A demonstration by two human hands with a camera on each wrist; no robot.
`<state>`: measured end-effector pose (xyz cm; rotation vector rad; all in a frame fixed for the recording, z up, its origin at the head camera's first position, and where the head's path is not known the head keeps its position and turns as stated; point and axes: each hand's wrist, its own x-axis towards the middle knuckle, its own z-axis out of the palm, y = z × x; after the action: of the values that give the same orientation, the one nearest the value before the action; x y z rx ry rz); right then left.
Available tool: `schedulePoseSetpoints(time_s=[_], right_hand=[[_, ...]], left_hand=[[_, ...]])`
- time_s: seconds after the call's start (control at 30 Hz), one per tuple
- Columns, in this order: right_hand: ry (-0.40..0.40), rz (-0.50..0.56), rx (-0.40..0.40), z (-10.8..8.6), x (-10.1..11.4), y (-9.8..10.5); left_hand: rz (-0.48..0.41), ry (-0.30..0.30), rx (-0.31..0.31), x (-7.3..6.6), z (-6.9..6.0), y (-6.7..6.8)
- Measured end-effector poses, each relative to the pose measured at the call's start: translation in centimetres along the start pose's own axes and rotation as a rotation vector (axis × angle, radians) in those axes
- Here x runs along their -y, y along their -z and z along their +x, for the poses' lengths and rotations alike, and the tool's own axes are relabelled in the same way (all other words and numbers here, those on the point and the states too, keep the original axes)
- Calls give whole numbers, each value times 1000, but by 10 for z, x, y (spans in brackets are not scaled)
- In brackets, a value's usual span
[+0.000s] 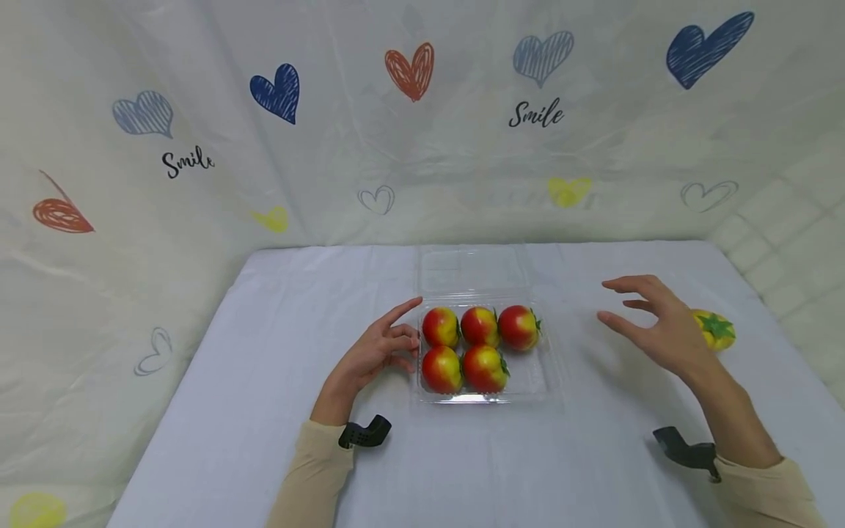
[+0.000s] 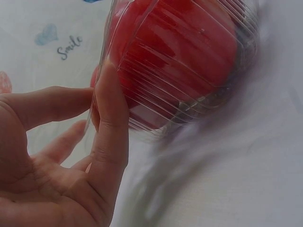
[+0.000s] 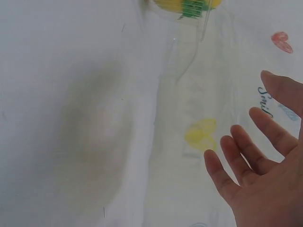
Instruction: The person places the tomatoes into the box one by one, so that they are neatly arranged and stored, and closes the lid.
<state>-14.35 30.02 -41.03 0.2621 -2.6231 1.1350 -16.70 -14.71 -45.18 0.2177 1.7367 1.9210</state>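
A clear plastic container (image 1: 528,375) stands on the table with its lid (image 1: 472,270) folded back. Several red-and-yellow fruits (image 1: 441,326) lie inside in two rows, three behind and two in front, with a bare spot at the front right. My left hand (image 1: 376,352) pinches the container's left rim; in the left wrist view, fingers of this hand (image 2: 71,161) lie on both sides of the thin plastic wall. Holding nothing, my right hand (image 1: 667,334) hovers right of the container, fingers spread and slightly bent. In the right wrist view that hand (image 3: 265,175) is apart from the container.
A yellow fruit with a green top (image 1: 716,330) lies on the table to the right, partly hidden behind my right hand. The white-covered table (image 1: 264,381) ends at a hanging cloth (image 1: 462,147) printed with hearts.
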Motion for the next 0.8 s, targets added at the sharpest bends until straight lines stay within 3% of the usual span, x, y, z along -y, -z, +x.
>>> schedulePoseSetpoints(time_s=[0.43,0.8], right_hand=[[-28,12,-40,-6,-14,19],[-97,-62,-37,-12,-22,37]], left_hand=[[16,2,2,1,0,-1],[27,1,-4,2,0,0]])
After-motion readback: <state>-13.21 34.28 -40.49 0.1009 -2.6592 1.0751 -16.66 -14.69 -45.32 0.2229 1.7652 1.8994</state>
